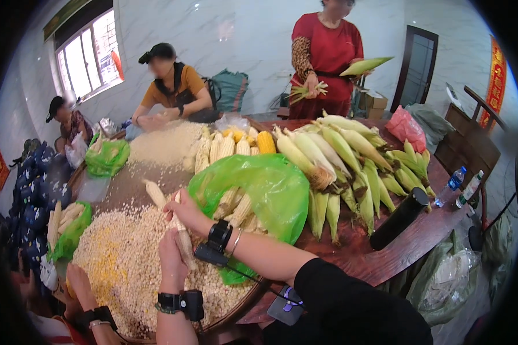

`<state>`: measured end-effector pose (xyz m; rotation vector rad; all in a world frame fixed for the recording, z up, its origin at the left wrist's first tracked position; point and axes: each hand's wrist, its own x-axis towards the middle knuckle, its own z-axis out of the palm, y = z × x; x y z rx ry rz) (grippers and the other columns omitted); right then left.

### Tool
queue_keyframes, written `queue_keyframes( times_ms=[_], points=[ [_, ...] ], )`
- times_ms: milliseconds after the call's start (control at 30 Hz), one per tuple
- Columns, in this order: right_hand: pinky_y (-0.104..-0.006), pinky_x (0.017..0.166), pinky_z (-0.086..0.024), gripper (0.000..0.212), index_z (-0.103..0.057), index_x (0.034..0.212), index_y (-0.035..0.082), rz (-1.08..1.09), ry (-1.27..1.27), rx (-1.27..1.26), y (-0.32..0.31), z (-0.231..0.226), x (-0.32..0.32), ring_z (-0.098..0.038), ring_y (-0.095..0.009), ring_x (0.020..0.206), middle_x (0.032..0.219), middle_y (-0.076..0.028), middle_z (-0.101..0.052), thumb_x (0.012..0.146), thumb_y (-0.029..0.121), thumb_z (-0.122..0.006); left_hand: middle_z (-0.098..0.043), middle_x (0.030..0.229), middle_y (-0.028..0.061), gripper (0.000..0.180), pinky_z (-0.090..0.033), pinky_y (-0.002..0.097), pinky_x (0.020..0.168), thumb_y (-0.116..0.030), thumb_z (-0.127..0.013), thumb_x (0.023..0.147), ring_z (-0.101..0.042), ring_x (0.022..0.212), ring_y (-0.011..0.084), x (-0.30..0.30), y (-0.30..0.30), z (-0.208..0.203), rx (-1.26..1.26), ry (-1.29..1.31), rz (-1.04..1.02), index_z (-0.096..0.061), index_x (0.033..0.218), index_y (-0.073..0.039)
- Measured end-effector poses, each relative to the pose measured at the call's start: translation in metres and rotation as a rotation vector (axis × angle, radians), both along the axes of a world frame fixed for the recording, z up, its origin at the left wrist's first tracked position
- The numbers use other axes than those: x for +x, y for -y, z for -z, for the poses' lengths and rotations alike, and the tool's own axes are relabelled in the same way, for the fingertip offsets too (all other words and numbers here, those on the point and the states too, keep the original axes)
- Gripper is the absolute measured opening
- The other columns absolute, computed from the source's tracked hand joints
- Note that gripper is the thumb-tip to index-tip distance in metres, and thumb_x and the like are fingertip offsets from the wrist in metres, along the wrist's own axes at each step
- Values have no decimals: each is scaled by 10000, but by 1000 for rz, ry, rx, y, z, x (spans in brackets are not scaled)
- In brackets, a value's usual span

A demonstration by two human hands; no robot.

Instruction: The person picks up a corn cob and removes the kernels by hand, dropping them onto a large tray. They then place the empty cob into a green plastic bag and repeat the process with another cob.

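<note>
Over a heap of loose pale corn kernels point(121, 247), both my hands are closed on corn. My left hand point(172, 259) wraps round the lower part of a pale corn cob point(185, 244), which stands nearly upright. Just above it, my right hand point(189, 214) reaches across from the right, its fingers bent round a second corn cob point(154, 194) that points up and left. The two cobs come close at my right fingertips; whether they touch is hard to tell. Beside my right wrist, husked cobs point(243, 211) lie in a green plastic bag point(273, 190).
Ears in husk point(334, 152) are piled to the right, near a black flask point(400, 218) and two bottles point(452, 187). A phone point(285, 305) lies by the table's near edge. Another person's hands point(80, 287) work at lower left. Co-workers point(175, 95) are across the table.
</note>
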<state>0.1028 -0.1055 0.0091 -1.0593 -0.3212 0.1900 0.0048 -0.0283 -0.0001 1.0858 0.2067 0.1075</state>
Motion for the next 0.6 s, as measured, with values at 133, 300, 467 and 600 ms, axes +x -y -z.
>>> queue_keyframes(
  times_ms=[133, 300, 467, 600],
  points=[
    [-277, 525, -457, 208, -404, 896, 49, 54, -7, -76, 5, -8, -1, -572, -150, 576, 756, -84, -558, 794, 37, -584, -558, 731, 33, 186, -471, 311, 473, -247, -496, 891, -553, 594, 140, 11, -8, 14, 87, 1, 4, -556, 860, -74],
    [-276, 520, -450, 206, -414, 877, 56, 60, 2, -74, 4, -9, 3, -557, -145, 570, 718, -65, -538, 784, 17, -594, -602, 784, 74, 271, -497, 327, 596, -290, -440, 902, -589, 663, 191, 8, -7, 1, -40, -30, 116, -553, 931, -45],
    [-254, 524, -438, 171, -407, 897, 57, 57, -14, -53, 9, -9, 2, -561, -129, 601, 766, -90, -576, 817, 28, -556, -605, 811, 109, 261, -523, 363, 600, -248, -428, 871, -595, 686, 212, 6, -2, -2, -135, -44, 101, -526, 957, -21],
    [-281, 519, -454, 175, -394, 926, 39, 58, -7, -37, 7, -3, 7, -568, -152, 596, 790, -130, -600, 813, 33, -528, -607, 837, 97, 330, -532, 373, 628, -317, -441, 902, -607, 726, 214, 3, -3, -9, -162, -13, 173, -534, 1037, -31]
  ],
)
